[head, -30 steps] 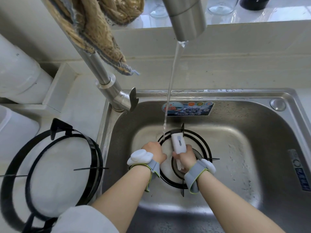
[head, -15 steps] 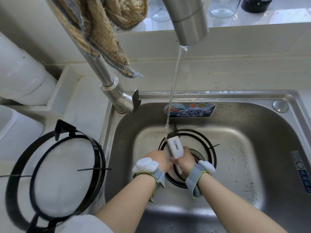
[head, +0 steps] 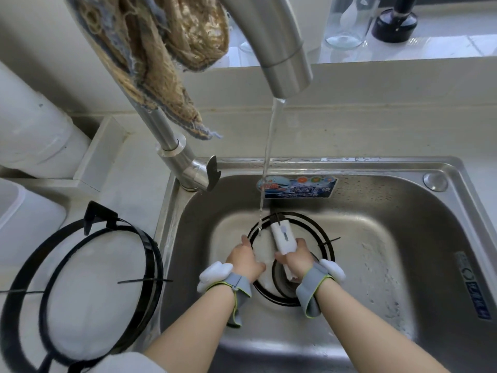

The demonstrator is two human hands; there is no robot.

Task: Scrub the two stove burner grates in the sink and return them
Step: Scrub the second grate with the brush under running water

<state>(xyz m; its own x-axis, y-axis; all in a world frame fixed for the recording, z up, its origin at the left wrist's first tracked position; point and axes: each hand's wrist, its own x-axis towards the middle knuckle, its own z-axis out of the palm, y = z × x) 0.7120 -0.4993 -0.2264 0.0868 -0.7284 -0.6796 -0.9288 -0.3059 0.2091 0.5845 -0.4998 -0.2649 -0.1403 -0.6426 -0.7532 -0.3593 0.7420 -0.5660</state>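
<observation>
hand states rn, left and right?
Left hand: grips grate rim.
Right hand: grips brush.

sink (head: 403, 168): grate (head: 312, 221) on its floor | counter (head: 134, 168): second grate (head: 157, 262), apparently lying flat

Hands cover the near side of the grate (head: 277, 300) in the sink (head: 376, 164). Left hand (head: 243, 261): fingers tucked under, and I can't tell if they grip. Right hand (head: 297, 261) hides the brush (head: 283, 236) mid-handle; I can't make out its bristle end. Second grate (head: 154, 262), left of the sink, is cut by the left and bottom edges. Tap (head: 282, 49) and cloth (head: 166, 63) above the sink run off the top. Sticker (head: 298, 187) on the sink's back wall and label (head: 472, 286) on its right wall: print unreadable.
</observation>
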